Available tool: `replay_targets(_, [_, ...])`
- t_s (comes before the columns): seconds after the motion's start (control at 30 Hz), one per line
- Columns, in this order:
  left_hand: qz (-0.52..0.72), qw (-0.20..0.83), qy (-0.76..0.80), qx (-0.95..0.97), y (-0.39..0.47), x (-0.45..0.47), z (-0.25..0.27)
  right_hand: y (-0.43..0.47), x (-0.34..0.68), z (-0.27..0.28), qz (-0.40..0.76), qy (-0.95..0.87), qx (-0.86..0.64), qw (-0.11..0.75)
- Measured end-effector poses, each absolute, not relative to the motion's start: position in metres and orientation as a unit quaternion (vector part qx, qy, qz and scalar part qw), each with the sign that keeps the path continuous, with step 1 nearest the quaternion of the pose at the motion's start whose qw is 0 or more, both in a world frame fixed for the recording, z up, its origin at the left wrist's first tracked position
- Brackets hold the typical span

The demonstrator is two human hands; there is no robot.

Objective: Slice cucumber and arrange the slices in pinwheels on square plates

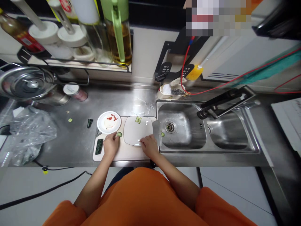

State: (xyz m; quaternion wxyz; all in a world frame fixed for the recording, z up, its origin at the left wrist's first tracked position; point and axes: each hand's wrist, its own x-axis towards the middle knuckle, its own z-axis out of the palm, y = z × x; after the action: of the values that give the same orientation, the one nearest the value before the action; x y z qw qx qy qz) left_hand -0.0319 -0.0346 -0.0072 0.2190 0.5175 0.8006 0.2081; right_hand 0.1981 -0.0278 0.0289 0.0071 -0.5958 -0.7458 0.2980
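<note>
A white square plate (131, 128) lies on the white cutting board (127, 152), with a few cucumber slices (138, 120) fanned near its far edge. My left hand (111, 145) is closed, its fingertips at a small pile of cucumber slices (119, 134) left of the plate. Over the plate's near right corner is my right hand (150, 146), fingers bent together; what they hold, if anything, is too small to make out. A dark green cucumber piece (99, 146) lies on the board's left end. Behind my left hand, a round white plate (101, 122) carries small red pieces.
A cleaver-like blade (157, 133) lies between the board and the double sink (183, 108); a cucumber slice lies on it. Leftward are a cucumber end (89, 123), a plastic bag (33, 128) and a lidded pot (54, 97). A condiment shelf (113, 67) hangs behind.
</note>
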Motion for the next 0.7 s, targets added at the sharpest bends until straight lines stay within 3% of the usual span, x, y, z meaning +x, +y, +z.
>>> replay_targets(0.43, [0.237,0.279,0.814,0.451,-0.03,-0.033,-0.001,-0.03,0.197,0.027,0.306,-0.742,-0.597,0.008])
replay_targets(0.57, [0.275,0.39,0.791,0.382,-0.027,-0.04,0.003,-0.022,0.194,0.024,0.333,-0.739,-0.585,0.043])
replay_targets(0.7, [0.327,0.53,0.708,0.334,-0.019,-0.029,0.017,-0.007,0.185,0.025,0.405,-0.701,-0.57,0.137])
